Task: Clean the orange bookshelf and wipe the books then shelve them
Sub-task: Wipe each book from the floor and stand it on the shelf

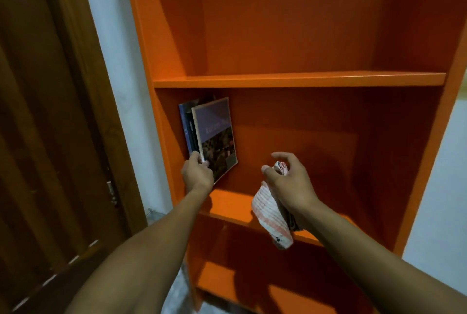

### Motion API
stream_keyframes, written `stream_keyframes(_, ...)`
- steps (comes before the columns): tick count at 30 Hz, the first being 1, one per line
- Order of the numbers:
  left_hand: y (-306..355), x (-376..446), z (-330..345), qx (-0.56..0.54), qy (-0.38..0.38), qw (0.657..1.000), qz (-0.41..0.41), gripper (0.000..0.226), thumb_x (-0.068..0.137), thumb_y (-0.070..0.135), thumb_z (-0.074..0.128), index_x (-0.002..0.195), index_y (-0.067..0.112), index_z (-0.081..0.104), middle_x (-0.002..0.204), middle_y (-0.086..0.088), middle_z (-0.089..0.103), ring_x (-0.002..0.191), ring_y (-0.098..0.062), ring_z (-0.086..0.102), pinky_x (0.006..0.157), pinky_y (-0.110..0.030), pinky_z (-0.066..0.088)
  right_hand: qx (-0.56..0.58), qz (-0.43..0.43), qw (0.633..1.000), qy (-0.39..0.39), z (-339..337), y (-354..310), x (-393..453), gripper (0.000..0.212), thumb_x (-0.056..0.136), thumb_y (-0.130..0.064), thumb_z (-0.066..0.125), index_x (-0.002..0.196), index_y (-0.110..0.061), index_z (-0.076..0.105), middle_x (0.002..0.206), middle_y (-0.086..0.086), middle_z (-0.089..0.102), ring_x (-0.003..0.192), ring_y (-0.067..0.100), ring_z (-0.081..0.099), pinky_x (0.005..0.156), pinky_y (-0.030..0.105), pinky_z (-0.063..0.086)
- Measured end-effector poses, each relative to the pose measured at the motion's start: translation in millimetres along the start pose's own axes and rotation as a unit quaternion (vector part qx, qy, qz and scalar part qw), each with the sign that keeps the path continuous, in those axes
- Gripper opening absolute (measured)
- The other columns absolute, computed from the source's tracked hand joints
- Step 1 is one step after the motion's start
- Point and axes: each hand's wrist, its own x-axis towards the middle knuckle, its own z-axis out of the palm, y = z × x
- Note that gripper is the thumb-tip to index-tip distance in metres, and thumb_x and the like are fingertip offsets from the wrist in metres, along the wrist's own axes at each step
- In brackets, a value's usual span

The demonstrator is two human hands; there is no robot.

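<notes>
Orange bookshelf (298, 80) stands upright beside a brown door (50, 137). On its middle shelf, at the left end, a few books (188, 132) stand on end; the purple-covered book (217, 134) leans left, long axis near vertical. Left hand (198, 173) pinches its lower corner. Right hand (288, 182) holds one striped cloth (273, 217), fingers loosely curled

A dark brown wooden door (43, 124) fills the left side, its panels running in long vertical grooves; a metal latch (111, 191) sits on its right edge, low down; a pale white wall (118, 66) shows as a strip just right of the door; more white wall (439, 174) stands at the far right.
</notes>
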Motion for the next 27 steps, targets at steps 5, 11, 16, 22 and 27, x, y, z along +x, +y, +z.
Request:
stream_keyframes(5, -13, 7, 14, 0.044, 0.041, 0.998, -0.011, 0.025, 0.093, -0.007, 0.047, 0.076, 0.01, 0.043, 0.096, -0.017, 0.055, 0.086, -0.03, 0.059, 0.049, -0.024, 0.034, 0.008, 0.01, 1.0, -0.015, 0, 8, 3, 0.034, 0.094, -0.032, 0.065, 0.124, -0.037, 0.05, 0.134, 0.0, 0.051, 0.108, 0.021, 0.062, 0.094, 0.047, 0.054)
stream_keyframes(11, -19, 6, 17, 0.11, 0.051, 0.992, -0.027, 0.004, 0.098, 0.011, 0.054, 0.099, 0.008, 0.051, 0.095, -0.01, 0.056, 0.084, -0.025, 0.054, 0.066, -0.038, 0.042, 0.015, 0.022, 0.999, -0.042, 5, 14, -3, 0.029, 0.093, -0.033, 0.066, 0.12, -0.033, 0.055, 0.122, -0.003, 0.056, 0.1, 0.018, 0.064, 0.088, 0.042, 0.056)
stream_keyframes(16, -29, 0, 4, 0.089, 0.038, 0.995, 0.022, 0.02, 0.095, 0.021, 0.064, 0.097, 0.015, 0.045, 0.095, -0.009, 0.059, 0.083, -0.027, 0.058, 0.064, -0.034, 0.042, 0.066, 0.042, 0.994, -0.071, 6, 15, -20, 0.024, 0.095, -0.021, 0.065, 0.118, -0.017, 0.058, 0.094, 0.002, 0.06, 0.07, 0.015, 0.058, 0.051, 0.012, 0.046)
stream_keyframes(22, -57, -47, -40, 0.101, 0.004, 0.985, 0.142, 0.014, 0.099, 0.024, 0.059, 0.094, 0.019, 0.047, 0.081, -0.002, 0.058, 0.073, -0.022, 0.054, 0.06, -0.032, 0.036, 0.141, 0.146, 0.971, -0.128, 16, 33, -62, 0.027, 0.091, -0.016, 0.07, 0.115, -0.011, 0.058, 0.084, 0.006, 0.053, 0.061, 0.014, 0.05, 0.054, 0.022, 0.043)
stream_keyframes(27, -100, -106, -79, 0.116, -0.063, 0.986, 0.104, 0.009, 0.1, 0.024, 0.058, 0.097, 0.019, 0.051, 0.081, 0.0, 0.059, 0.072, -0.018, 0.056, 0.057, -0.025, 0.035, 0.206, 0.329, 0.901, -0.195, 20, 79, -109, 0.027, 0.085, 0.003, 0.071, 0.105, -0.007, 0.055, 0.09, 0.014, 0.056, 0.072, 0.021, 0.058, 0.064, 0.031, 0.05)
